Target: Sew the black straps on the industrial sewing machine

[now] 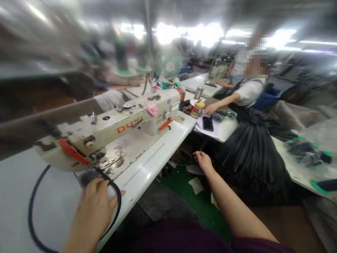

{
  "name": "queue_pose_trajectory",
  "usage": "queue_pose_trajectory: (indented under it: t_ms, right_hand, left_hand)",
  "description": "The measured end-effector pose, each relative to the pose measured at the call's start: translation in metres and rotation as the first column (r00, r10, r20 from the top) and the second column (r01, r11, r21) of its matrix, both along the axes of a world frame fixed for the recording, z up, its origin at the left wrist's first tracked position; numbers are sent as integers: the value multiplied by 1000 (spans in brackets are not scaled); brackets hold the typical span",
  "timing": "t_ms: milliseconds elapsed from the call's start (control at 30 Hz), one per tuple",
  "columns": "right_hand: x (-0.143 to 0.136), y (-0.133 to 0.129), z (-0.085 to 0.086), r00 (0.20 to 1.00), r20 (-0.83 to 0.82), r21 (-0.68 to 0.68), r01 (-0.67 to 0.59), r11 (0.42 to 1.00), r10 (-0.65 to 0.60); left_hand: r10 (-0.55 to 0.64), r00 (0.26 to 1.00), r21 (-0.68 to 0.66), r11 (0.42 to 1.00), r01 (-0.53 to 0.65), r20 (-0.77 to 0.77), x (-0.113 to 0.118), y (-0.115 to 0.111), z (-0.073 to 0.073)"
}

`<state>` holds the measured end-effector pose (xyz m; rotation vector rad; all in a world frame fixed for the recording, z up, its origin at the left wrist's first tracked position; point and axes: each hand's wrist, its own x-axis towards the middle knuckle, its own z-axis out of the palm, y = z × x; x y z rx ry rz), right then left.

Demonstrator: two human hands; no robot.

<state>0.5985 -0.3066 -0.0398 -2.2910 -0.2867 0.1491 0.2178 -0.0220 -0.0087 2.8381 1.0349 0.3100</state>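
Note:
My left hand (93, 202) is on the table of a white sewing machine (113, 119), close to its needle end. Its fingers and thumb close about a narrow black strap (119, 200). This strap curves in a big loop from under the presser foot area, round past my hand and across the table at the left. My right hand (203, 162) is off the table's front edge, above the floor, fingers pinched together. A small dark thing shows at its fingertips, too small to name. Beside that hand hangs a thick bundle of black strips (252, 154).
A phone (207, 123) lies on papers at the neighbouring table, near a steel flask (198, 93) and a cup (195, 105). A co-worker's hand (212, 107) rests there. Scraps lie on the green floor (181, 179). A pink clip (152, 110) sits on the machine.

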Motion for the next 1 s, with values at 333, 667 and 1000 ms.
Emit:
queue_pose_trajectory:
  t_ms: [333, 667, 1000]
  right_hand:
    - [92, -78, 15, 869, -154, -87, 462, 883, -470]
    - [112, -62, -5, 780, -325, 82, 587, 806, -535]
    - [97, -69, 2, 830, -250, 313, 556, 770, -498]
  left_hand:
    - [-85, 984, -52, 994, 94, 158, 1, 10, -27]
    - [-68, 986, 19, 998, 66, 150, 1, 18, -55]
    - [-42, 969, -48, 997, 56, 244, 6, 7, -46]
